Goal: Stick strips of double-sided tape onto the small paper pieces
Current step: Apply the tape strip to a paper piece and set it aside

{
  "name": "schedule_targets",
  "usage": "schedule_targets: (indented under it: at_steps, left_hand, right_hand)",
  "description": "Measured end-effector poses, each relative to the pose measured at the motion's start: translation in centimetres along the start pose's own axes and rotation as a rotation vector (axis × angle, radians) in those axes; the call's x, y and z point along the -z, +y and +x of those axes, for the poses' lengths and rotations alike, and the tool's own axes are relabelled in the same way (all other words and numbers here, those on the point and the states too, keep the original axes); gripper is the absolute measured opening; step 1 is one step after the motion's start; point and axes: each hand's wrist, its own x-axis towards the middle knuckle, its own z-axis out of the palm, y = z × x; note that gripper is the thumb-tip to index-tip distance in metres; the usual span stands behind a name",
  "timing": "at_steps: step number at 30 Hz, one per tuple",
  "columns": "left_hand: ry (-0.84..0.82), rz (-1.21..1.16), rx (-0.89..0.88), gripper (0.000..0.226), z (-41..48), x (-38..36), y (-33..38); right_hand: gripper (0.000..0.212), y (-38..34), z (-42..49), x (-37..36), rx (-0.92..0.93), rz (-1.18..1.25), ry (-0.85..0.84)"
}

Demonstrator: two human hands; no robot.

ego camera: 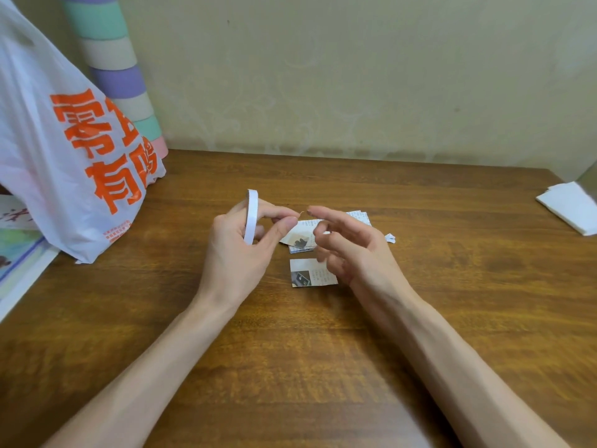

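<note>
My left hand (240,240) holds a thin white roll of double-sided tape (251,216) upright, fingers through the ring, thumb and forefinger pinched together at the roll's loose end. My right hand (347,244) hovers just right of it with fingers loosely spread, its forefinger tip close to the left fingertips; it holds nothing I can make out. Below the hands, a small printed paper piece (311,272) lies flat on the wooden table (290,350). A small stack of similar paper pieces (302,237) lies behind it, partly hidden by my right hand.
A white plastic bag with orange lettering (64,156) stands at the left, with a striped pastel roll (119,76) behind it against the wall. Books or papers (16,253) lie at the left edge. White folded sheets (571,206) sit at the far right. A tiny paper scrap (390,237) lies near my right hand.
</note>
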Motion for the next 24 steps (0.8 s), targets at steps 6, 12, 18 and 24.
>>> schedule_targets:
  at_steps: [6, 12, 18, 24]
  left_hand:
    - [-0.154, -0.226, 0.189, 0.009, -0.1, -0.62, -0.19]
    - [-0.17, -0.217, 0.205, 0.014, -0.05, -0.62, -0.2]
    - [-0.174, -0.206, 0.226, 0.013, -0.07, -0.55, -0.54]
    - [-0.093, -0.096, 0.235, 0.011, 0.06, -0.13, -0.73]
  right_hand:
    - [0.051, 0.07, 0.09, 0.4, 0.192, 0.021, 0.09]
    - [0.051, 0.21, 0.16, 0.4, 0.279, -0.097, 0.095]
    - [0.041, 0.65, 0.33, 0.49, 0.277, -0.116, 0.126]
    - [0.04, 0.94, 0.58, 0.88, 0.253, -0.097, 0.165]
